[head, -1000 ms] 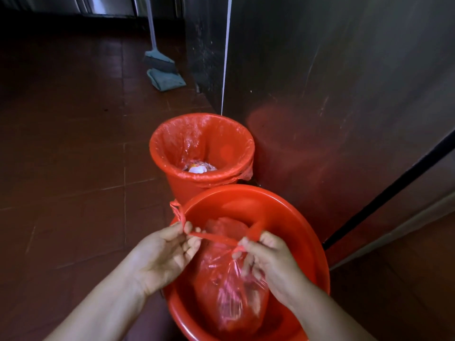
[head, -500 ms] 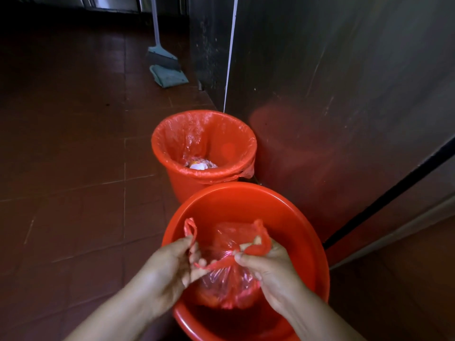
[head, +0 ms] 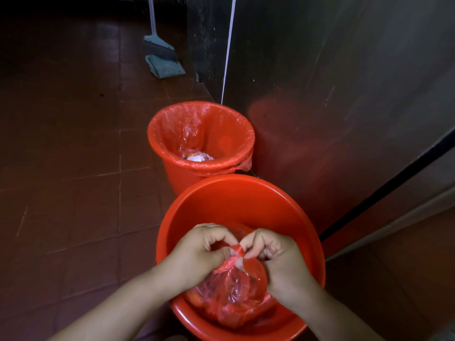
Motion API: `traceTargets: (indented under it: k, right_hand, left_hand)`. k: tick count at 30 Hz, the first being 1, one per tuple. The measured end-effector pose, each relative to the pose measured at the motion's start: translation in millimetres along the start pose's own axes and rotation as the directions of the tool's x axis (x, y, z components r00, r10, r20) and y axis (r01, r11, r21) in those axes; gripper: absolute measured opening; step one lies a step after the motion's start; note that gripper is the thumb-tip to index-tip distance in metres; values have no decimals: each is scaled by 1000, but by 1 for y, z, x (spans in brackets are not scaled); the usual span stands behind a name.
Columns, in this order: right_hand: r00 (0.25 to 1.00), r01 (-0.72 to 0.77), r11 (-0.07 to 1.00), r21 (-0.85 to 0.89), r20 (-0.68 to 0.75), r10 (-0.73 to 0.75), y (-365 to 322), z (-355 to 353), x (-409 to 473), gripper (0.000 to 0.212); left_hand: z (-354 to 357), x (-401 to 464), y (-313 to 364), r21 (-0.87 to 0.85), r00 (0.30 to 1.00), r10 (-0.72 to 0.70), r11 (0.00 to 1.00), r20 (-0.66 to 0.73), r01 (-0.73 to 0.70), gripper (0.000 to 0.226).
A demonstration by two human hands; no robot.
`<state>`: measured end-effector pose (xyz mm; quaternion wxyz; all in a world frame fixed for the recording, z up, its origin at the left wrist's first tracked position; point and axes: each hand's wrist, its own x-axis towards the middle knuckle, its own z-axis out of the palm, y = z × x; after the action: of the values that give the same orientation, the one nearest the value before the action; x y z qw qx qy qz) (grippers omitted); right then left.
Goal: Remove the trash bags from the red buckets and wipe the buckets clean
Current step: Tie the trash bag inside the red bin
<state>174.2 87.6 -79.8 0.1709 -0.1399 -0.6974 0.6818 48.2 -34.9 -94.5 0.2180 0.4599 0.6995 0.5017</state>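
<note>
Both hands, left hand (head: 197,252) and right hand (head: 278,262), pinch the knotted neck of a red trash bag (head: 231,294) above the near red bucket (head: 236,200); a lined bucket (head: 200,134) stands behind.

A dark reddish-brown tiled floor (head: 73,183) is being crossed by pale grout lines. The right side is being taken up by a tall brushed-metal cabinet (head: 332,82), where a dull red glow is being reflected. A broom (head: 160,49) and dustpan (head: 165,67) are being kept at its far corner.
</note>
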Motion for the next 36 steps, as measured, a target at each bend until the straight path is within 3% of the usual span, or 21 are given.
traceTargets:
  k: [3, 6, 9, 12, 14, 16, 19, 23, 26, 30, 36]
  right_hand:
    - [999, 32, 996, -79, -3, -32, 4, -3, -3, 46]
    - [984, 91, 949, -302, -122, -133, 9, 1, -3, 30]
    - [944, 26, 894, -447, -283, -170, 15, 5, -2, 38]
    - [906, 36, 816, -577, -326, -271, 21, 4, -2, 18]
    - [885, 81, 772, -630, -311, -346, 25, 3, -1, 14]
    - [849, 143, 727, -672, -294, -439, 28, 3, 1, 11]
    - [785, 272, 662, -698, -237, -573, 30, 0, 1, 11]
    - [758, 327, 568, -756, -149, -635, 26, -4, 2, 12]
    - [771, 340, 584, -737, -137, -622, 22, -9, 3, 13]
    - [853, 333, 690, -643, -107, -511, 18, -12, 4, 13]
    - [912, 287, 800, -527, -105, -396, 12, -15, 3, 15]
  left_hand:
    - [4, -5, 5, -88, 999, -40, 995, -7, 39, 26]
    - [5, -3, 7, -20, 999, -33, 999, -36, 32, 23]
    - [7, 1, 8, 64, 997, -53, 996, -53, 57, 21]
    - [11, 4, 13, 165, 996, -49, 984, -76, 61, 28]
    - [12, 5, 15, 167, 996, -36, 985, -86, 50, 18]
    - [11, 6, 16, 105, 996, -45, 993, -72, 52, 10]
    - [8, 7, 20, -82, 990, -133, 988, -49, 129, 20]
    - [1, 10, 27, -301, 964, -252, 916, 78, 264, 15]
    - [-3, 12, 30, -313, 954, -281, 901, 109, 301, 13]
    - [-1, 10, 31, -365, 945, -323, 875, 51, 318, 23]
    - [4, 9, 26, -362, 943, -332, 880, -10, 306, 24]
